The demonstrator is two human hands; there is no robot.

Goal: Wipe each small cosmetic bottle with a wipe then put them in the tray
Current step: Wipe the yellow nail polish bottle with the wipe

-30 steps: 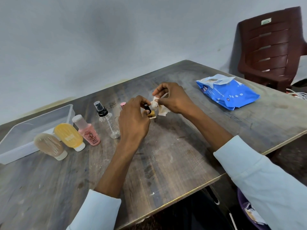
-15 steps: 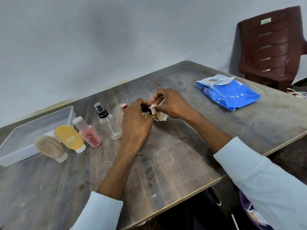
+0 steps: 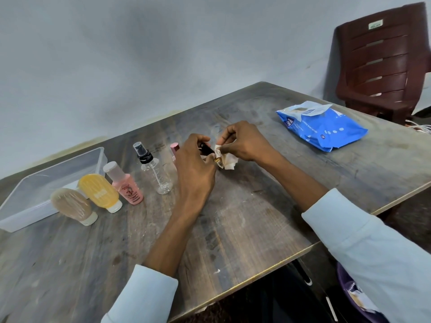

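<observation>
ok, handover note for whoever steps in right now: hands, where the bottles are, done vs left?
Left hand grips the small black-capped bottle above the table.
Right hand pinches the wipe against that bottle's lower end.
Tray at far left, no bottle visible in it.
In front of it: tan tube, yellow tube, pink bottle, clear spray bottle; a pink-capped one is partly hidden behind the left hand.
Done: none trayed. Left: finish this bottle, tray it, then the other five. Wipes pack at far right.

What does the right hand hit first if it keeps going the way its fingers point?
Likely the left hand: the right hand points left, pinching the wipe against the small bottle held there. Depth unclear.
</observation>
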